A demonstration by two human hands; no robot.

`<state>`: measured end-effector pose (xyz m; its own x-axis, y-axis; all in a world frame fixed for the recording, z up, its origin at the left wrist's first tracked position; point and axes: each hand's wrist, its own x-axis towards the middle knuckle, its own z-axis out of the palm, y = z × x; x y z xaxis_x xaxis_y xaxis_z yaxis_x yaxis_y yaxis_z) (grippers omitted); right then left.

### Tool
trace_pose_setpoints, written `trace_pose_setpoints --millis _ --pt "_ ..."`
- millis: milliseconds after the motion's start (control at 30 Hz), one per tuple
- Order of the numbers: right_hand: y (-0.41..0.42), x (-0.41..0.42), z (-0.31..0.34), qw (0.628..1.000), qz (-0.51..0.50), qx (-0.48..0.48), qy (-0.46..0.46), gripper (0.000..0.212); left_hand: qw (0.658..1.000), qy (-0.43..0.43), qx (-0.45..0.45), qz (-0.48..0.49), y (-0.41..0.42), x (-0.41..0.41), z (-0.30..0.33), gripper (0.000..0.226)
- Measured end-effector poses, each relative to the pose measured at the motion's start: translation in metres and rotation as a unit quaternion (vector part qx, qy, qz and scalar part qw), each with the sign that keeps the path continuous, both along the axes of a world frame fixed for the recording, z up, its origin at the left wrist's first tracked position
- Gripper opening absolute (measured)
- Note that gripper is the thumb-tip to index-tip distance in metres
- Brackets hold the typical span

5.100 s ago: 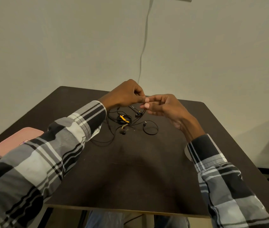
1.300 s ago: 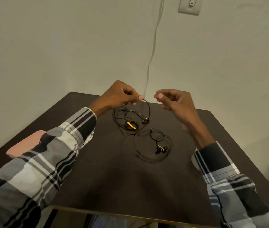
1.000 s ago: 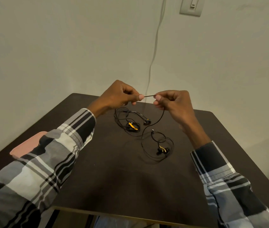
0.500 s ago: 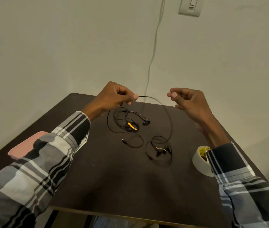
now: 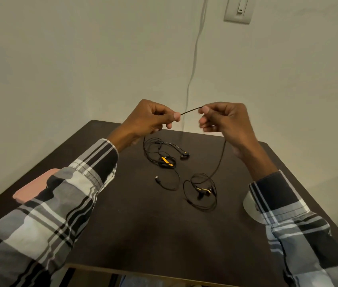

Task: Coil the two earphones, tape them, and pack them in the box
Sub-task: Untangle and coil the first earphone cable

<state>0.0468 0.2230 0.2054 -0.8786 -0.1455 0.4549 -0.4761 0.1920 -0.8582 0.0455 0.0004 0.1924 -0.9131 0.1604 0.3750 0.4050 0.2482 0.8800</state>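
Pinching a thin black earphone cable taut between my left hand and right hand, above the dark table where its earbuds lie, I should wind even loops, keeping tension light.

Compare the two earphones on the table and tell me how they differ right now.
The far earphone lies wholly on the table, untouched; the near earphone has its cable lifted, pinched by the left hand and right hand. The far one's plug end trails loose; the near one's bundle sits tighter. Both are black with yellow accents, neither taped.
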Motion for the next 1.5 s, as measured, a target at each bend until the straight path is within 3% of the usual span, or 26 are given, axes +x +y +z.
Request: trace_pose_setpoints --millis 167,300,467,533,700,800,900,1033,1100,1200,1267,1333,1400,1500 --pt "0.028 -0.007 0.01 0.997 -0.06 -0.048 0.012 0.018 1.0 -0.011 0.021 0.014 -0.011 -0.002 -0.007 0.022" --pt "0.037 -0.011 0.003 0.995 -0.06 0.064 -0.047 0.015 1.0 -0.016 0.022 0.012 -0.012 -0.002 -0.013 0.018" --pt "0.024 -0.009 -0.005 0.977 0.008 0.209 -0.038 0.058 1.0 -0.013 0.001 -0.001 -0.001 -0.002 -0.014 0.022" --pt "0.009 -0.007 -0.008 0.977 0.032 0.21 -0.017 0.052 1.0 -0.01 -0.008 -0.006 0.004 -0.001 -0.013 0.023" --pt "-0.018 -0.006 -0.014 0.971 0.001 0.23 0.065 0.009 1.0 0.0 -0.019 -0.022 0.011 0.0 -0.01 0.016" --pt "-0.018 -0.007 -0.012 0.978 -0.016 0.194 0.071 0.01 1.0 0.0 -0.017 -0.015 0.006 0.001 -0.012 0.021" --pt "-0.009 -0.009 -0.004 0.993 -0.047 0.097 0.057 0.012 1.0 -0.002 -0.008 0.001 0.0 0.001 -0.016 0.021" --pt "0.01 -0.013 0.007 0.992 -0.101 -0.015 0.076 0.013 1.0 -0.005 0.002 0.017 -0.006 0.001 -0.022 0.023" --pt "0.018 -0.016 0.008 0.99 -0.12 -0.027 0.069 0.013 1.0 -0.006 0.003 0.022 -0.007 0.002 -0.024 0.025" --pt "0.028 -0.018 0.003 0.989 -0.104 0.105 0.025 0.022 1.0 -0.007 0.006 0.023 -0.006 0.001 -0.026 0.021" --pt "0.028 -0.015 0.001 0.965 -0.066 0.254 -0.009 0.055 1.0 -0.006 0.007 0.017 -0.005 0.001 -0.026 0.019" --pt "0.018 -0.01 -0.002 0.946 -0.03 0.322 -0.008 0.075 1.0 -0.007 0.005 0.012 -0.001 0.0 -0.024 0.02" --pt "0.004 -0.007 -0.006 0.951 0.0 0.309 0.016 0.072 1.0 -0.005 0.002 0.005 0.005 0.0 -0.02 0.021" --pt "-0.017 -0.003 -0.009 0.966 0.017 0.254 0.044 0.039 1.0 0.003 -0.002 -0.005 0.011 0.001 -0.015 0.019"
